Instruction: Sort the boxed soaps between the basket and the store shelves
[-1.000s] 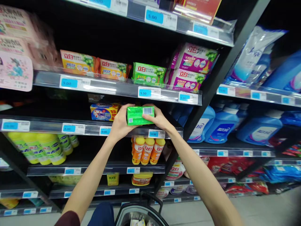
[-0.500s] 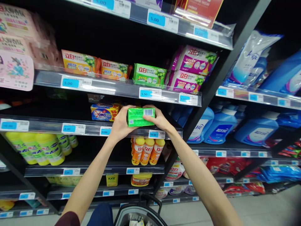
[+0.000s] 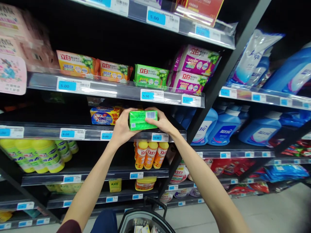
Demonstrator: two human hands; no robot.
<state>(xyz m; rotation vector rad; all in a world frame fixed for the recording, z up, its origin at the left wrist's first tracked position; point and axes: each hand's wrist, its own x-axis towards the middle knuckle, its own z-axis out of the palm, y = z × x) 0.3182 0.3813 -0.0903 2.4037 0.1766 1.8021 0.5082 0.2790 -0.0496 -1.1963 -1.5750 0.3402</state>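
Observation:
A green soap pack (image 3: 141, 120) with a white barcode label is held up between both my hands in front of the shelf edge. My left hand (image 3: 122, 127) wraps its left end, fingers curled behind it. My right hand (image 3: 160, 122) grips the right end, thumb on the front. Just left of the pack sits a blue and yellow OMO pack (image 3: 105, 115) on the same shelf. One shelf up lies a matching green soap pack (image 3: 150, 76).
Orange soap packs (image 3: 92, 67) and purple soap packs (image 3: 194, 69) fill the upper shelf. Orange bottles (image 3: 148, 154) and yellow-green bottles (image 3: 41, 154) stand below. Blue detergent jugs (image 3: 220, 126) line the right bay. A basket with a black handle (image 3: 148, 218) sits at my feet.
The view has drifted slightly left. Both hands keep the same hold on the green pack at nearly the same spot.

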